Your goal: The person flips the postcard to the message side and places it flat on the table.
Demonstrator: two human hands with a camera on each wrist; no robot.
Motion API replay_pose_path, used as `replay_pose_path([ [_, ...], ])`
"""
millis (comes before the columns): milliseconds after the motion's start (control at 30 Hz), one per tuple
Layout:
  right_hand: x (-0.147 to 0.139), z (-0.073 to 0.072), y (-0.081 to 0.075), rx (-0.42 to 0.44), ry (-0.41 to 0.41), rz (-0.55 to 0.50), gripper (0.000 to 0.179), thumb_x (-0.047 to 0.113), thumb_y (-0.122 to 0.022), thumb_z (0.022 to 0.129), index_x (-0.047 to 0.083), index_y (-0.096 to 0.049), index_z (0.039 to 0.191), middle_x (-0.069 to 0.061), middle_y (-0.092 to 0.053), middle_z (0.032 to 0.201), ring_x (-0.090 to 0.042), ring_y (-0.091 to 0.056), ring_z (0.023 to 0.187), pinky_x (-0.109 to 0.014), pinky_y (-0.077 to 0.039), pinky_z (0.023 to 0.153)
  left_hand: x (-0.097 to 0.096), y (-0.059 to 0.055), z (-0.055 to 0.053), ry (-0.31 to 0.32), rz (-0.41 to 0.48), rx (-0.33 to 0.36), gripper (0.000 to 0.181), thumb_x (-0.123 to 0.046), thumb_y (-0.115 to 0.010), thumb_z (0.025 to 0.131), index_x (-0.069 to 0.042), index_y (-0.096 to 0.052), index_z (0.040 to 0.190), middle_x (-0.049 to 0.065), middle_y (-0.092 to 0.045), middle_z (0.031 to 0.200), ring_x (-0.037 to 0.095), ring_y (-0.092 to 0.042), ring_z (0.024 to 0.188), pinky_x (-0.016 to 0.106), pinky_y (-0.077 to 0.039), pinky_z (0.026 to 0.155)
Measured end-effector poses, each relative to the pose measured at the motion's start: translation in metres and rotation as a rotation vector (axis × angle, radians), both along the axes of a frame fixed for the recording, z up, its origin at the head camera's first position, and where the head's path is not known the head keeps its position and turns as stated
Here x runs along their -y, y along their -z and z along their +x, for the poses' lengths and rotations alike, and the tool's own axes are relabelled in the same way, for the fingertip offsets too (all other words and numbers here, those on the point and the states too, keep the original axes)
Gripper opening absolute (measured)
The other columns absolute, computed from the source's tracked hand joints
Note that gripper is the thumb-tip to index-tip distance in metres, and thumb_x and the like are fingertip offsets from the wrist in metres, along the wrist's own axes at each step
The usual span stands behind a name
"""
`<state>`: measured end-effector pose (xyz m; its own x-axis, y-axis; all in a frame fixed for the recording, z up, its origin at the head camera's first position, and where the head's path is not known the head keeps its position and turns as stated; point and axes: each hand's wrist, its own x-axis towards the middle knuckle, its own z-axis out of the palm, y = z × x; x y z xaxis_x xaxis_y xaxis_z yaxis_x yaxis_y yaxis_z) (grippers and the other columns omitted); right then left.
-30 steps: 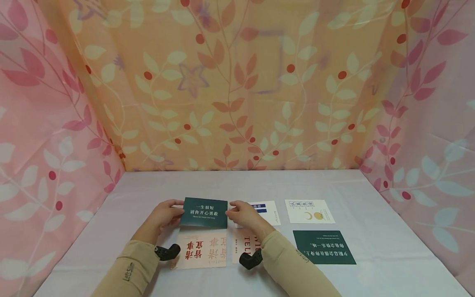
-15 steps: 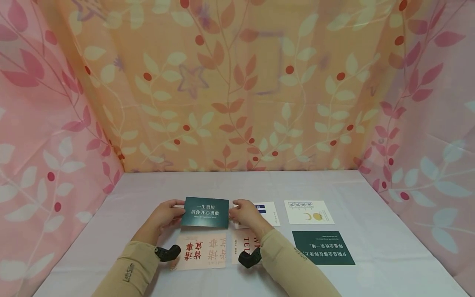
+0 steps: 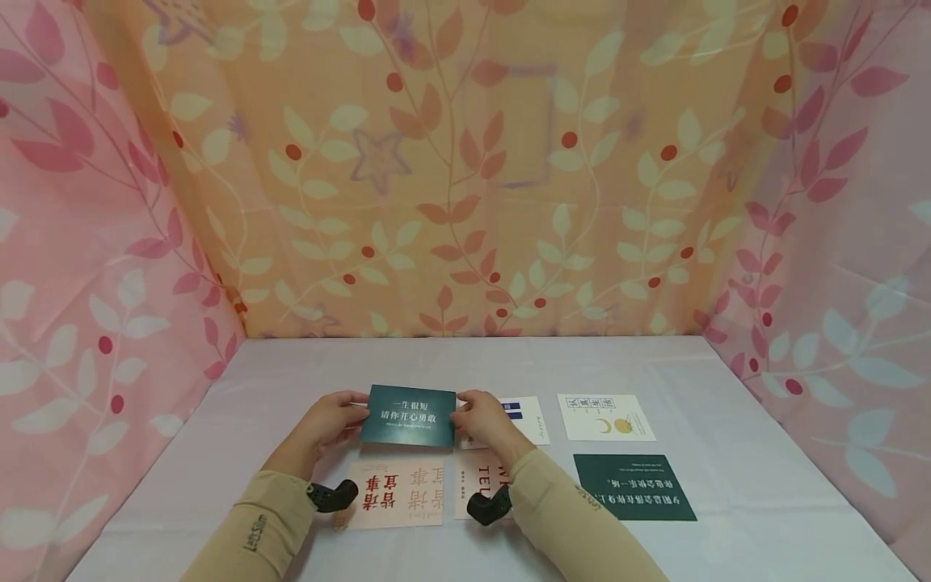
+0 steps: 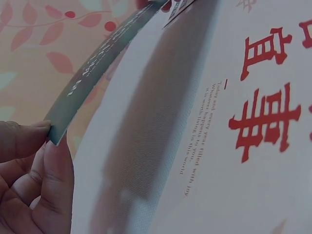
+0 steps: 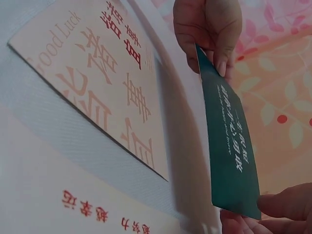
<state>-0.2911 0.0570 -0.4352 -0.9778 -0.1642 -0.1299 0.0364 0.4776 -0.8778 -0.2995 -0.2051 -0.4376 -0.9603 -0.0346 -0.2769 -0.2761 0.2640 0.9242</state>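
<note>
A dark green card [image 3: 409, 416] with white Chinese lettering is held up off the table, slightly tilted, and its shadow falls on the white cloth below. My left hand [image 3: 329, 424] pinches its left edge; in the left wrist view the thumb [image 4: 29, 139] lies on top and a finger underneath. On the other side my right hand [image 3: 490, 420] pinches the right edge, and the right wrist view has its thumb [image 5: 287, 202] over the card's corner with fingers beneath. Just below the card lies a pale pink card [image 3: 396, 495] with red characters.
A partly covered card [image 3: 465, 485] with red lettering lies under my right wrist. Beyond it are a white card [image 3: 529, 420] with a blue block, a moon-and-sun card [image 3: 607, 418] and a second green card [image 3: 655, 487]. Patterned curtains [image 3: 465, 202] enclose the table's back and sides.
The lifted green card has shifted a little to the right with my left hand. Half a second ago a gap showed between it and my right fingers; now they grip its edge.
</note>
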Motion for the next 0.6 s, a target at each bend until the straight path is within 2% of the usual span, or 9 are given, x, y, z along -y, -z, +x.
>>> replay_pose_path([
  [300,-0.0011,-0.0004,-0.0009,-0.054,-0.016,-0.009,0.047,0.007,-0.061,0.085,0.001,-0.047,0.130,-0.005,-0.058,0.079,-0.016,-0.058,0.067,-0.028,-0.049,0.060,0.0011,0.0020,0.0006,0.006,-0.001,-0.005,0.028,-0.010,-0.058,0.088,-0.003,-0.058,0.115,0.008,-0.064,0.094,0.017,-0.059,0.077,0.028,-0.051,0.066],
  [600,-0.0006,-0.0022,0.0008,-0.071,0.006,-0.055,0.050,0.002,-0.062,0.082,0.005,-0.047,0.130,-0.005,-0.058,0.077,-0.015,-0.057,0.063,-0.028,-0.050,0.058,0.0019,0.0032,0.0022,-0.004,0.022,-0.002,0.022,-0.008,-0.060,0.086,-0.001,-0.059,0.108,0.008,-0.064,0.088,0.016,-0.059,0.070,0.027,-0.051,0.063],
])
